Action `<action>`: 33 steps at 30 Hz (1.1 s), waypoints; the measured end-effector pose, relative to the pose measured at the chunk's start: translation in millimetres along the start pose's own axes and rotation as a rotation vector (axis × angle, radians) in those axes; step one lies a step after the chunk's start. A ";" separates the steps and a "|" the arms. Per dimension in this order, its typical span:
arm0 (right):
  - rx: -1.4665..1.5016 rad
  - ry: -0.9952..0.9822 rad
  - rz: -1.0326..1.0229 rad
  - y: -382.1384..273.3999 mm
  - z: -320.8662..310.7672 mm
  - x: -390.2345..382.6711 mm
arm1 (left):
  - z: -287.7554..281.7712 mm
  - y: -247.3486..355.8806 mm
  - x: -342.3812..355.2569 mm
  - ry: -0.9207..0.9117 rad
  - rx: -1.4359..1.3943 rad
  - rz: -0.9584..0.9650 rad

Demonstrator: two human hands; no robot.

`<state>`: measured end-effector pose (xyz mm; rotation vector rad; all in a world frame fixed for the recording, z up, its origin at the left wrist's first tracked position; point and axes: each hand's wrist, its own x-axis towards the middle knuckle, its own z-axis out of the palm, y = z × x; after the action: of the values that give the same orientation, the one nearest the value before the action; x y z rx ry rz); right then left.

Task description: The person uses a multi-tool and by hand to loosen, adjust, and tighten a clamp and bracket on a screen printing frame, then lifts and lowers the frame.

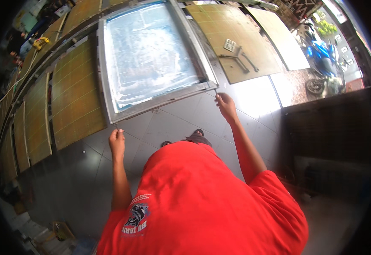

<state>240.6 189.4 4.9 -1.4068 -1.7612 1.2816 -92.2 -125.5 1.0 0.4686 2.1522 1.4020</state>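
Note:
A large silver-framed screen (151, 57) with pale blue and white smeared mesh rests on the racks in front of me. Just below its near left corner, my left hand (117, 140) is closed in a pinch on what looks like a small thin metal pin (116, 126). At its near right corner, my right hand (226, 106) pinches a similar short metal pin (216, 92) hanging from the frame's edge. My red shirt and sandalled feet show below.
Worn yellowish boards (73, 93) line the rack to the left; another board (262, 66) at the right carries metal tools (236, 61). Beyond stands a blue motorbike (321, 63). A dark panel (330, 127) is at far right, a yellow tool (40, 42) far left. Grey tiles cover the floor (172, 114).

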 end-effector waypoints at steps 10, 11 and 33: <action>-0.620 0.380 -0.126 9.6 -148.5 145.9 | 5.6 -8.9 -50.7 0.168 -0.081 -0.090; -0.666 0.406 -0.139 15.9 -156.4 160.2 | 6.1 -26.8 -58.5 0.186 -0.055 -0.084; 0.280 -0.104 0.113 16.8 -198.7 125.1 | 18.5 -178.5 -180.0 0.236 0.411 -0.220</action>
<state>378.3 374.5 51.5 -1.3140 -1.5120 1.6181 62.6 -282.3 -125.5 0.2079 2.6060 0.9329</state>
